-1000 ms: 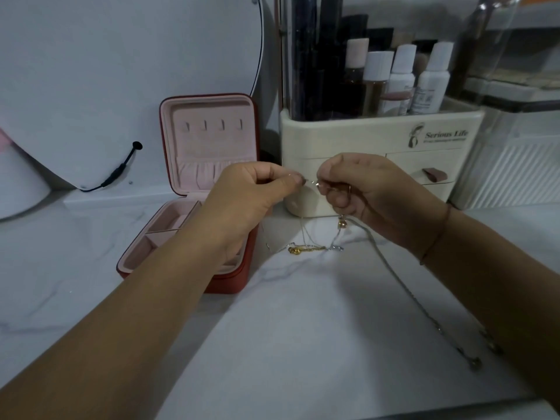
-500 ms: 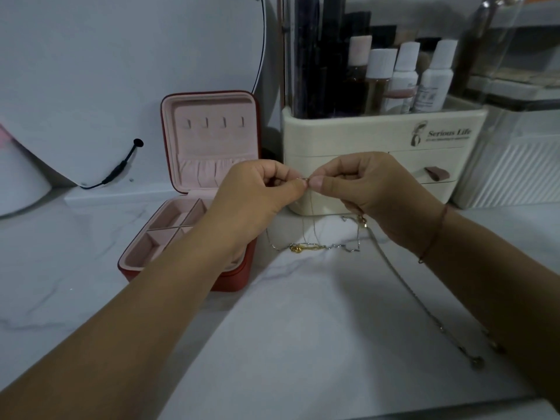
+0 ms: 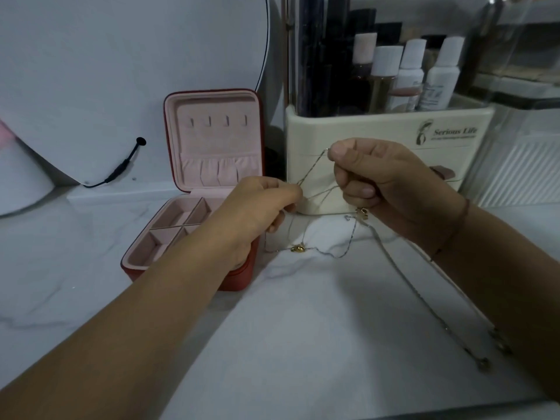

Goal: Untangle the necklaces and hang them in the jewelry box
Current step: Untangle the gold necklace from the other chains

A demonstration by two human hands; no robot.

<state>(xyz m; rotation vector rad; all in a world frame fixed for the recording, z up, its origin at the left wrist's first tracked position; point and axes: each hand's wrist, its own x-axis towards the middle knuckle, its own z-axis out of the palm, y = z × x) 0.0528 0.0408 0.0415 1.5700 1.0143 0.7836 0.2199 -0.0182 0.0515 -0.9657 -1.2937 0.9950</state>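
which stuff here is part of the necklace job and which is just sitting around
Job: necklaces, jewelry box, left hand and right hand pinching the chains.
Lying about: organizer, bottles, cable.

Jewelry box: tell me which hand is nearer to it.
Left. The left hand is at the right edge of the jewelry box, overlapping it in view; the right hand is farther right, in front of the cream organizer. Both pinch the necklaces.

We log necklaces (image 3: 333,254) of thin shiny metal, jewelry box (image 3: 238,278) red leather-look outside, matt pink velvety lining, counter (image 3: 303,328) smooth marbled white
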